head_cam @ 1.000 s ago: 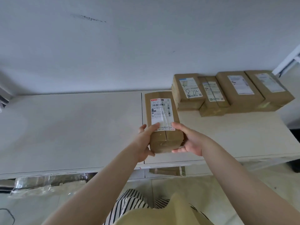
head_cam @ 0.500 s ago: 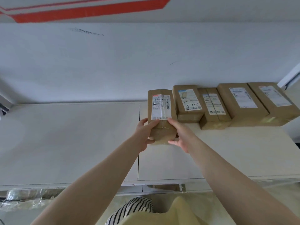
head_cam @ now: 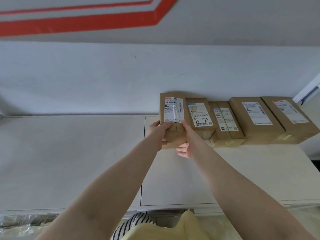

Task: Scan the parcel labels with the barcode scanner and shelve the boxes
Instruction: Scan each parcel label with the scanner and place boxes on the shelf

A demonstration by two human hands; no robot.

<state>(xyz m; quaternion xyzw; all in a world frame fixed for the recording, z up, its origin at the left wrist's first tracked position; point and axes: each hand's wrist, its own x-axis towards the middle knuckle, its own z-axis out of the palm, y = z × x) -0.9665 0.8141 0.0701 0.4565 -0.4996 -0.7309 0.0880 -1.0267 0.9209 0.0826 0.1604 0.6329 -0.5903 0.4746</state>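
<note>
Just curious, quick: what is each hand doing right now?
Left hand: holding the near end of the parcel, fingers curled on it.
Right hand: holding the same parcel from the other side.

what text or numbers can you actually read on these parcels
"8732", handwritten in black, as best it reads: label of the second box.
Held box, gripped by left hand and right hand: barcode and print too small to read.
Other three boxes' labels: blurred, unreadable.

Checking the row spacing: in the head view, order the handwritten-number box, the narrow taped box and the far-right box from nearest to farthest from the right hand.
1. Handwritten-number box, beside the right hand.
2. Narrow taped box, mid-row.
3. Far-right box, row's end.
</note>
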